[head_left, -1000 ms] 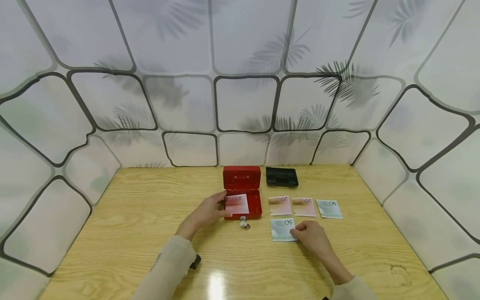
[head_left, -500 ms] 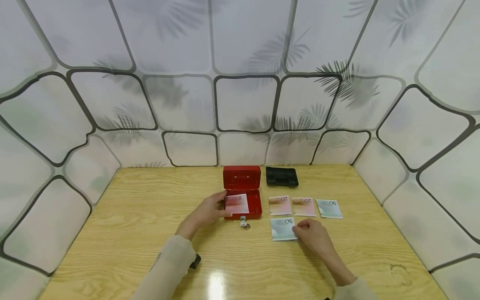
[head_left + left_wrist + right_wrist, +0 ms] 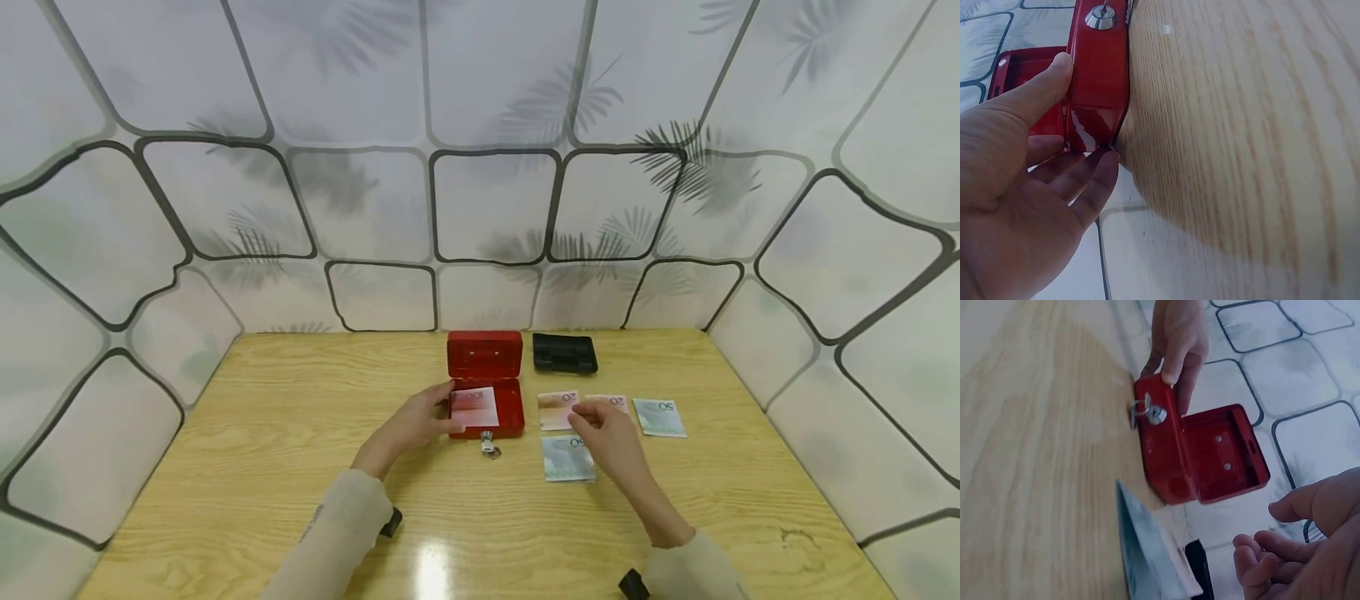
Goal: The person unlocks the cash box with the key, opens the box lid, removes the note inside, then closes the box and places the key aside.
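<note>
A red metal cash box (image 3: 512,408) stands with its lid (image 3: 483,357) up, keys (image 3: 491,452) hanging at its front lock. Inside lies a pink 100 note (image 3: 476,408). My left hand (image 3: 411,429) grips the box's left end; the left wrist view shows the thumb on the front rim and fingers round the end wall. My right hand (image 3: 611,437) hovers above the notes with loosely bent fingers, thumb apart from them in the right wrist view, holding nothing. Below it lies a folded green-blue 50 note (image 3: 567,460). Beyond are two pink 20 notes (image 3: 555,412), the right one partly covered by the hand.
Another 50 note (image 3: 660,417) lies farther right. A flat black tray-like object (image 3: 565,354) sits at the back, right of the lid. Patterned fabric walls (image 3: 487,208) rise at the table's back and sides. The wooden table (image 3: 300,400) extends left of the box.
My right hand has let go of the near 50 note and moved up and slightly left, over the 20 notes. The left hand still grips the cash box in place.
</note>
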{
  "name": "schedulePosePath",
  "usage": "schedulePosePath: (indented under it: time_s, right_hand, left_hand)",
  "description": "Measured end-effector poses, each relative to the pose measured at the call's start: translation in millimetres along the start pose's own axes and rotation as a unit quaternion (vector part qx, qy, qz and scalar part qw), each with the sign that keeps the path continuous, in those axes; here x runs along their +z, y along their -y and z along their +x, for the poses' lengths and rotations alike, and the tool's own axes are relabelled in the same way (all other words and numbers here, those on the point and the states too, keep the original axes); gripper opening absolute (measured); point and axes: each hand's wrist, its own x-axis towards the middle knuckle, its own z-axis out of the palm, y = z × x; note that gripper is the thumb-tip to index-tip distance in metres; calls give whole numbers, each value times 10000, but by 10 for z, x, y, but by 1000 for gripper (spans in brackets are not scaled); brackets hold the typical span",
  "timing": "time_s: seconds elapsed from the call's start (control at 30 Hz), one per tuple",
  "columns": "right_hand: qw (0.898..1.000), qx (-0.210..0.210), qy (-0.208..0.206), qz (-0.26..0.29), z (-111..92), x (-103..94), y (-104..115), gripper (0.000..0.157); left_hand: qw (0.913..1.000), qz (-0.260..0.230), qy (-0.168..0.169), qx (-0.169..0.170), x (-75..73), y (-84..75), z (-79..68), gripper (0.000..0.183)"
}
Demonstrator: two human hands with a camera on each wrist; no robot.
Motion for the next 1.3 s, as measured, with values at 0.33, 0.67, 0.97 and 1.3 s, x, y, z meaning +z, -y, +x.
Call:
schedulePosePath:
  time_s: [0.33, 0.67, 0.97, 1.3]
  right_hand:
    - [9965, 61, 331, 768, 169, 269, 220, 31]
    - [9921, 9, 811, 956, 324, 517, 344, 33]
    - [9864, 428, 1274, 945, 392, 698, 406, 36]
    - [9798, 528, 1672, 961, 418, 814, 400, 36]
  left_hand:
    - [10000, 10, -14, 45, -1, -21, 1, 83]
    - [9998, -46, 46, 186, -14, -18, 7, 81]
    - [9995, -207, 56, 237, -24, -30, -1, 80]
    - [9993, -264, 39, 258, -26, -28, -8, 80]
